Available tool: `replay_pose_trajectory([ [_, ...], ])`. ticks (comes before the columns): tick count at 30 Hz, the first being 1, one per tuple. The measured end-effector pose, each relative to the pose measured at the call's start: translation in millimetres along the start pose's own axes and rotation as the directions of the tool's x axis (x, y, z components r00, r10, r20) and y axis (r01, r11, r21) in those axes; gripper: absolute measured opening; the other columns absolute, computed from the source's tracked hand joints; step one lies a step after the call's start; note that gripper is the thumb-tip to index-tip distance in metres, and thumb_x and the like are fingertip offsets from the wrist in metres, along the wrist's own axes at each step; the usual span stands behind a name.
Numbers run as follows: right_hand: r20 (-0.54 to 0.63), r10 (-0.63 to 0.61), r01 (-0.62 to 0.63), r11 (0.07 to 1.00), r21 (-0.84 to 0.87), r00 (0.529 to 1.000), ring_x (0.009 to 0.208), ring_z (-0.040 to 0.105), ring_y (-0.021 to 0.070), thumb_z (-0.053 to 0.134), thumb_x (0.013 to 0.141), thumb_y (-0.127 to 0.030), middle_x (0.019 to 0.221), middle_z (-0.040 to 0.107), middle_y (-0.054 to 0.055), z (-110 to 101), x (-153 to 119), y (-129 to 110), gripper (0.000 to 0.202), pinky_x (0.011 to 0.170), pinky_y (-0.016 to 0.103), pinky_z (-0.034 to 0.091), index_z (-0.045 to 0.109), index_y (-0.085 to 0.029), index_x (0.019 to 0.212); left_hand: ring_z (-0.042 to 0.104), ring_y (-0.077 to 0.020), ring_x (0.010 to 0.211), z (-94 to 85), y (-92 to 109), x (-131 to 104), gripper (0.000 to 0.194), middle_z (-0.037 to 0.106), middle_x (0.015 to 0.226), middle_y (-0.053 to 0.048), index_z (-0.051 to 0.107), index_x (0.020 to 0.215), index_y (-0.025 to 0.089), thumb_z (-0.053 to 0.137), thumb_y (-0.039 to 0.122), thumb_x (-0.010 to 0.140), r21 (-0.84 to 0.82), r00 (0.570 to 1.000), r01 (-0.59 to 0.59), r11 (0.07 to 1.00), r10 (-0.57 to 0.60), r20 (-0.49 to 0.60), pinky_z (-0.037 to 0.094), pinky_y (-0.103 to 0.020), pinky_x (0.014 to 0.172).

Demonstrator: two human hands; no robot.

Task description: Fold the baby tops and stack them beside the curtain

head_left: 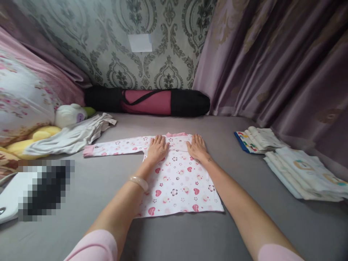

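A small white long-sleeved shirt (176,181) printed with pink hearts and flowers lies flat on the grey sheet. Its pink collar points away from me, and the left sleeve stretches out to a pink cuff (88,150). On the right side no sleeve shows spread out. My left hand (157,148) rests palm down on the shirt's left shoulder, fingers extended. Across from it, my right hand (198,148) lies flat on the right shoulder. Neither hand grips the cloth. A pale bangle (139,183) circles my left wrist.
Folded clothes (307,174) are stacked at the right, beside a smaller folded pile (258,139). A crumpled pale garment (78,134) and plush toys (71,115) lie at the left. Along the patterned wall rests a black and maroon long bag (148,101). A purple curtain (272,54) hangs right.
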State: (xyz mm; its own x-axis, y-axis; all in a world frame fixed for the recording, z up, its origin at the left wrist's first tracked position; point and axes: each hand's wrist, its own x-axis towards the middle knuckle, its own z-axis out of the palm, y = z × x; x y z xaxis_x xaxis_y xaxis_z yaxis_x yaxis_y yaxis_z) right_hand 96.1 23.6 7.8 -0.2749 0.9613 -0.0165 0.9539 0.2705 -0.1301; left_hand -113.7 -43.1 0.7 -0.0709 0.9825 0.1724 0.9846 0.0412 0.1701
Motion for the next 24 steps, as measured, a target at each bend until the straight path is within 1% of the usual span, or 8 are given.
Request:
replay_pose_trajectory([
  [3,0.014,0.009,-0.01,1.0,0.005,1.0,0.147,0.011,0.0293,0.019,0.098,-0.045,0.159,0.016,0.02,-8,-4,-6,0.07,0.118,0.042,0.008,0.022,0.002,0.15,0.024,-0.028,0.145,-5.1,-3,6,0.057,0.035,0.153,-0.016,0.04,0.143,0.009,0.026,0.042,0.099,-0.138,0.997,0.038,0.99,-0.029,0.067,0.019,-0.046,0.118],
  [5,-0.037,-0.062,0.062,0.998,0.0,0.997,0.148,0.008,0.0277,0.019,0.099,-0.043,0.16,0.014,0.018,-13,-11,-17,0.067,0.118,0.044,0.004,0.022,-0.002,0.152,0.027,-0.0253,0.144,-11.9,-9,11,0.057,0.036,0.153,-0.017,0.04,0.143,0.007,0.026,0.041,0.098,-0.293,0.995,0.075,0.953,-0.054,0.079,0.023,-0.041,0.117],
  [8,-0.038,-0.256,0.257,0.966,0.012,0.966,0.149,0.003,0.0235,0.018,0.1,-0.042,0.162,0.009,0.011,-15,-24,-35,0.061,0.118,0.043,0.0,0.021,-0.014,0.154,0.037,-0.0224,0.14,-26.8,-28,13,0.055,0.043,0.148,-0.017,0.042,0.141,0.008,0.026,0.039,0.098,-0.487,0.993,0.095,0.868,-0.119,-0.018,0.029,-0.036,0.114],
  [11,0.102,-0.301,0.296,0.953,0.058,0.948,0.149,0.004,0.0241,0.018,0.1,-0.045,0.162,0.008,0.009,-13,-31,-44,0.06,0.118,0.046,0.003,0.022,-0.02,0.154,0.042,-0.0235,0.136,-44.5,-61,5,0.053,0.047,0.145,-0.018,0.045,0.138,0.01,0.031,0.04,0.096,-0.548,0.969,0.135,0.826,-0.226,-0.101,0.033,-0.037,0.111],
  [15,0.188,-0.265,0.254,0.964,0.079,0.946,0.148,0.007,0.0264,0.017,0.1,-0.046,0.161,0.012,0.011,-19,-29,-53,0.061,0.117,0.048,0.005,0.025,-0.019,0.153,0.047,-0.0271,0.131,-65.4,-122,-20,0.049,0.052,0.139,-0.021,0.048,0.132,0.006,0.041,0.033,0.092,-0.435,0.899,0.299,0.849,-0.403,-0.169,0.035,-0.038,0.11],
  [18,0.115,-0.348,0.337,0.936,0.105,0.931,0.148,0.005,0.0247,0.017,0.1,-0.046,0.162,0.01,0.011,-21,-27,-76,0.061,0.118,0.047,0.003,0.027,-0.017,0.153,0.051,-0.0335,0.125,-76.3,-163,-41,0.046,0.056,0.13,-0.025,0.051,0.128,0.005,0.044,0.027,0.088,-0.25,0.807,0.52,0.817,-0.565,-0.169,0.039,-0.046,0.105],
  [21,0.097,-0.462,0.445,0.882,0.154,0.882,0.149,0.004,0.0224,0.017,0.1,-0.044,0.162,0.008,0.008,-14,-28,-104,0.06,0.118,0.045,0.003,0.023,-0.018,0.154,0.054,-0.0422,0.117,-83.0,-190,-62,0.039,0.06,0.119,-0.029,0.057,0.114,0.002,0.045,0.027,0.086,-0.101,0.724,0.655,0.749,-0.66,-0.201,0.042,-0.054,0.095],
  [24,0.157,-0.471,0.448,0.88,0.16,0.868,0.148,0.007,0.0228,0.017,0.1,-0.043,0.162,0.012,0.005,-6,-29,-123,0.06,0.118,0.045,0.002,0.021,-0.018,0.154,0.051,-0.0466,0.116,-86.5,-206,-78,0.037,0.058,0.118,-0.031,0.058,0.108,0.003,0.049,0.03,0.084,-0.062,0.676,0.7,0.711,-0.689,-0.261,0.043,-0.057,0.091],
])
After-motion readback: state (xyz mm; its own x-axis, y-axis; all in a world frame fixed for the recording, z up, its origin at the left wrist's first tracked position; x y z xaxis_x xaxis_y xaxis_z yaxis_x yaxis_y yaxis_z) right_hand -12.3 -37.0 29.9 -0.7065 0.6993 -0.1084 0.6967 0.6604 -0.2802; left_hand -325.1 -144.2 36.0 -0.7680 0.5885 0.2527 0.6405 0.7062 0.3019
